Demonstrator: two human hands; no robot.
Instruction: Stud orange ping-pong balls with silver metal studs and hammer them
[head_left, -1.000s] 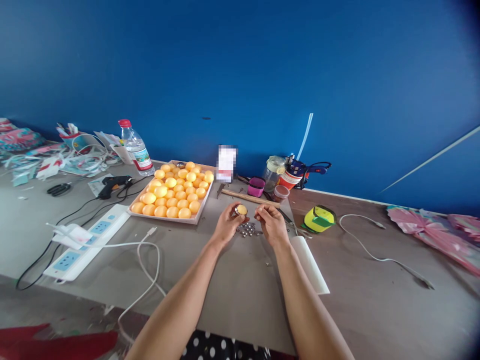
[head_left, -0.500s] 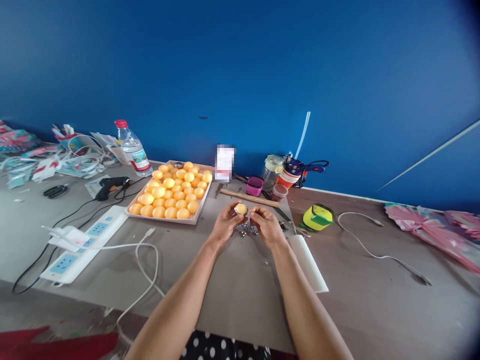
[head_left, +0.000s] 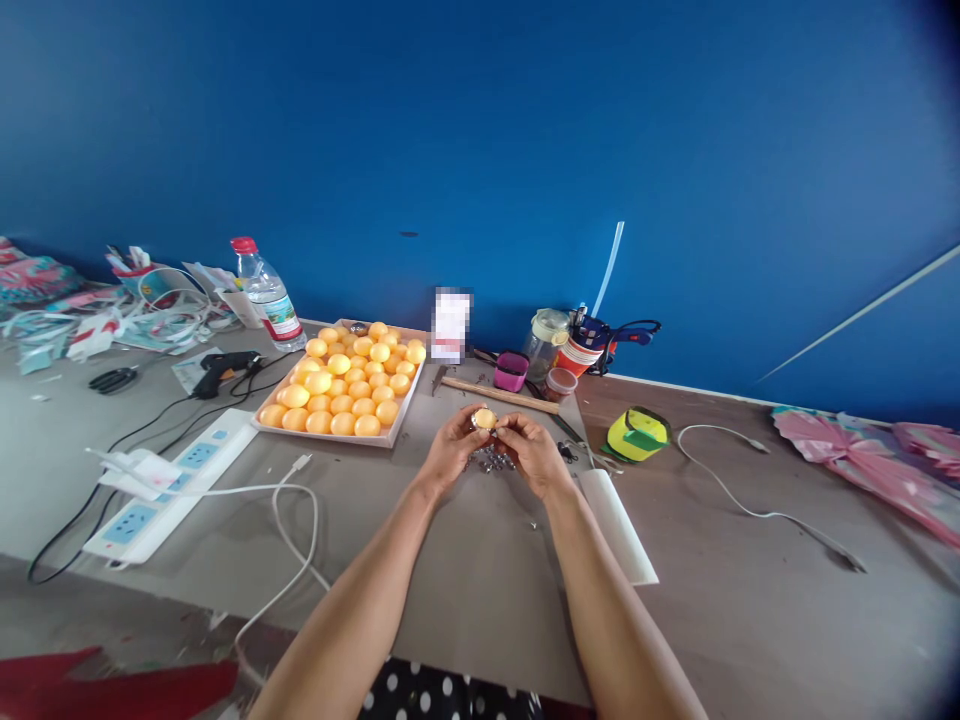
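My left hand (head_left: 450, 447) is closed round a small orange ball (head_left: 484, 418), holding it just above the table. My right hand (head_left: 534, 450) is closed too, its fingertips pinched against the ball's right side; whether they hold anything is too small to tell. Under both hands lies a little heap of small shiny metal pieces (head_left: 491, 460). A shallow tray (head_left: 339, 434) filled with several more orange balls (head_left: 346, 378) stands to the left of my hands.
A white power strip (head_left: 171, 483) with cables lies at the left, a glue gun (head_left: 221, 368) and a water bottle (head_left: 265, 294) behind it. Jars and a cup (head_left: 559, 352) stand by the blue wall. A yellow-green gadget (head_left: 637, 434), white cable (head_left: 757, 490) and white paper (head_left: 618, 525) lie right.
My right hand has moved left from apart to touch the ball in my left hand. The left hand has hardly moved.
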